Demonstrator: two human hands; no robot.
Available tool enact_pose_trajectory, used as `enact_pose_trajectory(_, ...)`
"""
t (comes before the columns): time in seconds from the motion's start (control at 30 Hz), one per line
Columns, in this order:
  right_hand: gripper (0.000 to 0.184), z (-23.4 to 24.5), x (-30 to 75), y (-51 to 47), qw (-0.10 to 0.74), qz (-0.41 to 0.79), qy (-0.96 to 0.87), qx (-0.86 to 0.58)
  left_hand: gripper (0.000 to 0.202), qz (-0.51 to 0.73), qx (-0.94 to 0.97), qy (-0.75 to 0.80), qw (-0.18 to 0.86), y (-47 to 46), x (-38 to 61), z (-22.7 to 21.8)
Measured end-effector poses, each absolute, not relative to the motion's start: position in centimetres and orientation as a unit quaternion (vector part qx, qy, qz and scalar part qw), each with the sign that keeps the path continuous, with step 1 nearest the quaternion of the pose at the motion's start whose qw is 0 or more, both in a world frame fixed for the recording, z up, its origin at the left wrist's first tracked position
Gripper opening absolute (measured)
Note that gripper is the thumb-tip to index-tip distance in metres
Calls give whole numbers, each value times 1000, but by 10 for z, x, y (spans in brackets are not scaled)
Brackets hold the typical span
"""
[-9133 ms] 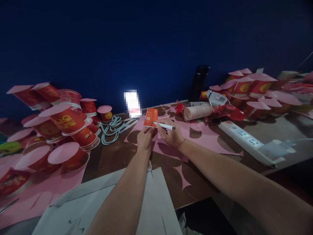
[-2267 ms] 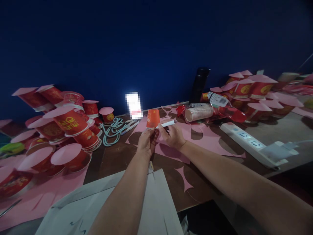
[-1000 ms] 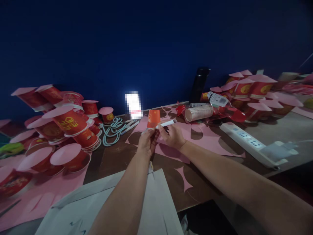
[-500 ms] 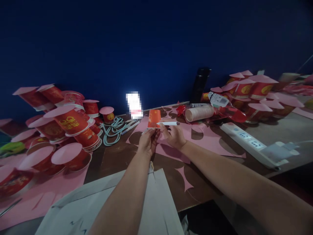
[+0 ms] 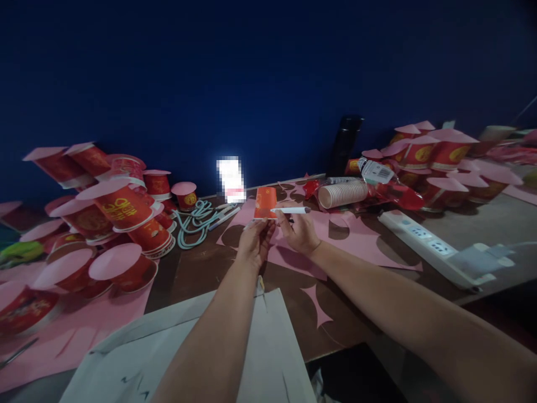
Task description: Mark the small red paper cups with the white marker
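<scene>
The left fingers (image 5: 257, 228) grip a red cup (image 5: 265, 200) just beyond them; the right fingers (image 5: 286, 225) pinch a white marker (image 5: 296, 210).

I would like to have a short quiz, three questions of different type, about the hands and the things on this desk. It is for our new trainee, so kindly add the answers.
1. While the left hand holds the orange-red cup, what does the right hand hold?
A) a power strip
B) a white pen
C) a dark flask

2. True or false: the stack of pale cups lies on its side.

3. Fill in: the paper with round holes beside the right hand is ____ in colour.

Key: 1. B; 2. True; 3. pink
</scene>
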State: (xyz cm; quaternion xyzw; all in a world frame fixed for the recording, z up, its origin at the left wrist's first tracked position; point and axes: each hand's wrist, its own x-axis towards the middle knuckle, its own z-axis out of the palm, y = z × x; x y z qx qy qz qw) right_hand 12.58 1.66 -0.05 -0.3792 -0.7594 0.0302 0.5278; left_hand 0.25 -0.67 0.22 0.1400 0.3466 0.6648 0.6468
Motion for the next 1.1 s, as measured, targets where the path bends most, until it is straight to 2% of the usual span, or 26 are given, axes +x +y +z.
enact_pose_trajectory(1.1, 19, 0, 124, 13, 513, 0, -784, -351, 10, 679, 158, 351, 625, -9, 4, 3)
